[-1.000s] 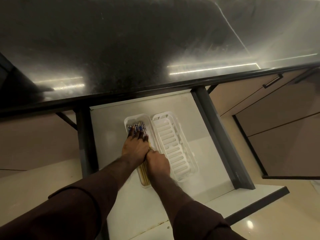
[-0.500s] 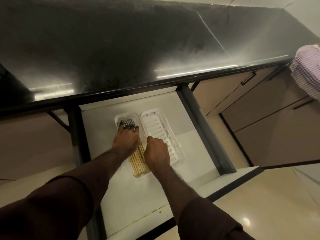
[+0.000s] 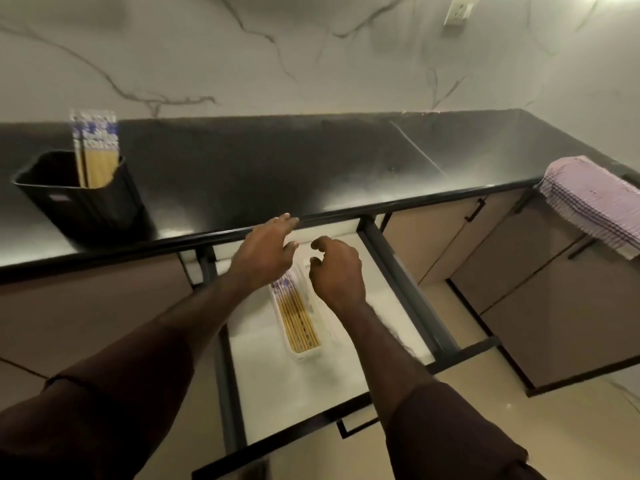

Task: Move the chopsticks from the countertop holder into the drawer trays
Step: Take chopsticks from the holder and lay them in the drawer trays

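With both your left hand (image 3: 264,252) and right hand (image 3: 337,268) open and empty above the tray (image 3: 304,355) of chopsticks (image 3: 298,318), reach up-left to the holder (image 3: 81,197) on the table (image 3: 277,168) and pinch the remaining sticks (image 3: 97,150) as one bunch.

The black countertop (image 3: 311,168) carries a black holder (image 3: 86,206) (left end) and a checked cloth (image 3: 588,199).
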`<act>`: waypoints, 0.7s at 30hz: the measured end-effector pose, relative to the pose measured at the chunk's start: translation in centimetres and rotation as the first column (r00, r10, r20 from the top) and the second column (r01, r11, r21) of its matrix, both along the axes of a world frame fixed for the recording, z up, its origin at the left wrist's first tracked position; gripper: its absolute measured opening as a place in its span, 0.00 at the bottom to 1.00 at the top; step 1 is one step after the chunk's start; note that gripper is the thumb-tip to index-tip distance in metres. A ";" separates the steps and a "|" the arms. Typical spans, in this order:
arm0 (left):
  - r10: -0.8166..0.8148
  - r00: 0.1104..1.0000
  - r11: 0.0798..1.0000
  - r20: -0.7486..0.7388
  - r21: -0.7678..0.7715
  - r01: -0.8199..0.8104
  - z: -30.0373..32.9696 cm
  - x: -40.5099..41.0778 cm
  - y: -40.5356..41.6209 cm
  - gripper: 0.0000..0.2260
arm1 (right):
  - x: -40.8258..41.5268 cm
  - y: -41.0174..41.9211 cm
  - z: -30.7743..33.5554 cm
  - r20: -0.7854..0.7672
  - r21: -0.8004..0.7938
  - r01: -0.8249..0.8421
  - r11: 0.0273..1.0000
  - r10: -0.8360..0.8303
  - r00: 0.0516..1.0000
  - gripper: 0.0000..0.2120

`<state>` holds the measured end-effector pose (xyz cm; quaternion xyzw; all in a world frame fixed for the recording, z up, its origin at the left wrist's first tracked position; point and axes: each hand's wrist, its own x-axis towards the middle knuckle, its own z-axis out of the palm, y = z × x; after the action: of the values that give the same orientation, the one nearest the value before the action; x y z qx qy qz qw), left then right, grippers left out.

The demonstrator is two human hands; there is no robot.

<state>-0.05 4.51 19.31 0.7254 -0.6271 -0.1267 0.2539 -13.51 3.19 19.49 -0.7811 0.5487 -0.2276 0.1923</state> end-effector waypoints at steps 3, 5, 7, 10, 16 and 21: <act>0.040 0.999 0.994 -0.018 -0.102 -0.042 4.4 2.1 2.4 0.22 | 2.1 1.2 3.6 0.069 -0.129 -0.050 0.990 0.060 0.996 0.13; 0.077 0.997 0.983 -0.022 -0.166 -0.079 6.9 4.1 4.0 0.22 | 4.0 2.0 6.0 0.098 -0.191 -0.091 0.977 0.111 0.989 0.13; 0.111 0.994 0.969 -0.012 -0.223 -0.110 9.0 6.4 5.3 0.22 | 6.1 2.5 8.1 0.104 -0.245 -0.111 0.963 0.140 0.985 0.13; 0.147 0.989 0.943 -0.024 -0.298 -0.147 11.1 10.8 7.5 0.23 | 10.3 3.3 10.1 0.128 -0.314 -0.133 0.940 0.181 0.975 0.13; 0.196 0.978 0.893 -0.071 -0.400 -0.208 13.7 22.2 12.0 0.22 | 21.8 6.0 12.7 0.170 -0.363 -0.182 0.914 0.257 0.952 0.13; 0.206 0.978 0.902 -0.036 -0.380 -0.204 14.3 32.1 14.8 0.21 | 31.5 8.4 13.3 0.224 -0.345 -0.227 0.911 0.314 0.923 0.13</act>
<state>32.05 19.36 33.64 0.7244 -0.5605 0.0269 0.4004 17.99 11.59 32.81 -0.8314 0.3591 -0.3883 0.1702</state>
